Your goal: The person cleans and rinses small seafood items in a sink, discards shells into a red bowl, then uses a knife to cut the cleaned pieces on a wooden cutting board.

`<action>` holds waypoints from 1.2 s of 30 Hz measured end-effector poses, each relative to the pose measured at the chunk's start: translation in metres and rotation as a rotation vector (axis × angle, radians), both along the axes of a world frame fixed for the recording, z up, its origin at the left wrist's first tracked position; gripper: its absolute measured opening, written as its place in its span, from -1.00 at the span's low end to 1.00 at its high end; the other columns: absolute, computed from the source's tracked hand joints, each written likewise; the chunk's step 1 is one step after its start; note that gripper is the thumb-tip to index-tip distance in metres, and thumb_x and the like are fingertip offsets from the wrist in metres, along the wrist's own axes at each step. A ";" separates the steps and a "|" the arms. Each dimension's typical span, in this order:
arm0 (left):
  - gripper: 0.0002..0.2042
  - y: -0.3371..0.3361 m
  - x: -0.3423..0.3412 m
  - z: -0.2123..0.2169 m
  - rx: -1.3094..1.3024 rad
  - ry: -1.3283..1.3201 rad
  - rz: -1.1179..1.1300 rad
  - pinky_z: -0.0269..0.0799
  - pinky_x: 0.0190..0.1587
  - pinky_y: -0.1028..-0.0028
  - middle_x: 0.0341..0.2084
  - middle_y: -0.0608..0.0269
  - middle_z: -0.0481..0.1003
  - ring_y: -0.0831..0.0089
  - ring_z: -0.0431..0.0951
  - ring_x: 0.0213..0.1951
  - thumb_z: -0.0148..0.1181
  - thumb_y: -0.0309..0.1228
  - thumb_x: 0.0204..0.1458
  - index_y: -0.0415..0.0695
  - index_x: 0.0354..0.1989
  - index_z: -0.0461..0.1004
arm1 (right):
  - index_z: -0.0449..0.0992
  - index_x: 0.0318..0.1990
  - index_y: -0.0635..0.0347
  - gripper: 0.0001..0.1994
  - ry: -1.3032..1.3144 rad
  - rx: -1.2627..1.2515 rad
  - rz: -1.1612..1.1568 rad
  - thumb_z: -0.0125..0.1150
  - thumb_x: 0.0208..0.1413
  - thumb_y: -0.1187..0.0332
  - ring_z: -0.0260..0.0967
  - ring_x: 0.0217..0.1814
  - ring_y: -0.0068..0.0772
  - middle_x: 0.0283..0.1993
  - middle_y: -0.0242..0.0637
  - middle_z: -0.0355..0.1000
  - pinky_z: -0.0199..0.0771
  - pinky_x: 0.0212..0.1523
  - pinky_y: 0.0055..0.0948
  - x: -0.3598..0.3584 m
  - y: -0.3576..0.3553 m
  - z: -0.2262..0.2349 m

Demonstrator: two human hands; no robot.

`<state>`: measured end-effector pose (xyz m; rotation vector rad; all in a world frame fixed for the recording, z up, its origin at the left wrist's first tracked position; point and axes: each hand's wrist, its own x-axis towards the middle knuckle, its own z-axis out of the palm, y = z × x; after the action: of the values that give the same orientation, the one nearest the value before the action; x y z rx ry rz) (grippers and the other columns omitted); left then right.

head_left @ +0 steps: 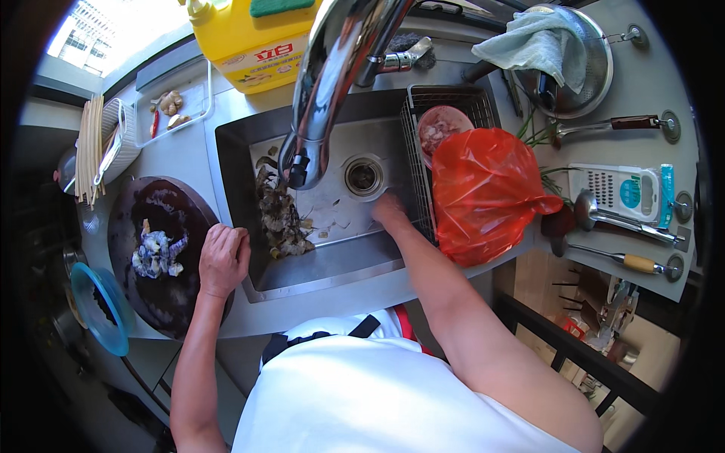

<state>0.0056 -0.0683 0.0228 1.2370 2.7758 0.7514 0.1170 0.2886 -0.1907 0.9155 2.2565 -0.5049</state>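
Note:
My left hand point(224, 259) rests between the sink's left rim and the round dark cutting board point(170, 306), fingers curled closed; whether anything is inside them is hidden. Greyish-blue raw peeled shrimp point(156, 253) sit in a small heap on that board. My right hand point(389, 208) reaches down into the steel sink point(332, 278), just right of and below the drain point(364, 178). Its fingers are small and partly hidden, so their grip does not show. Along the sink's left side lies a pile of brownish shrimp heads and shells point(281, 215), with loose bits scattered nearby.
The chrome faucet point(325, 83) arches over the sink. A wire basket point(417, 166) holds a bowl of pinkish meat point(444, 130) beside a red plastic bag point(483, 196). Behind stands a yellow detergent jug point(253, 57). A clear tray point(198, 90) with ginger is at left; utensils hang right.

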 end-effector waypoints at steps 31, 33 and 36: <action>-0.86 -0.005 -0.003 -0.002 0.027 -0.006 0.025 0.44 -0.10 0.29 -0.50 0.14 0.45 0.17 0.50 -0.33 0.27 -0.61 -0.10 -0.22 -0.35 0.47 | 0.43 0.02 0.25 -0.57 0.903 -0.361 0.045 -0.02 0.14 0.11 0.36 0.05 0.22 -0.04 0.12 0.40 0.41 0.06 0.06 -0.143 -0.111 -0.100; -0.85 -0.005 -0.003 -0.001 0.022 -0.020 0.038 0.45 -0.08 0.27 -0.47 0.14 0.46 0.17 0.52 -0.31 0.27 -0.64 -0.11 -0.22 -0.35 0.48 | 0.49 -0.06 0.28 -0.67 0.836 -0.394 0.096 0.11 0.03 0.33 0.36 0.02 0.21 -0.07 0.12 0.38 0.44 0.02 0.05 -0.146 -0.137 -0.107; -0.85 -0.001 -0.006 0.000 0.027 -0.026 0.022 0.46 -0.07 0.26 -0.46 0.15 0.47 0.16 0.52 -0.30 0.27 -0.65 -0.13 -0.22 -0.36 0.48 | 0.52 -0.10 0.34 -0.71 0.787 0.014 0.448 0.15 0.01 0.43 0.36 0.04 0.26 -0.07 0.18 0.37 0.45 0.06 0.07 -0.128 -0.179 -0.118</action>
<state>-0.0004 -0.0691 0.0225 1.1939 2.7724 0.8035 -0.0109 0.1098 -0.3083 0.1777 3.0486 -0.7225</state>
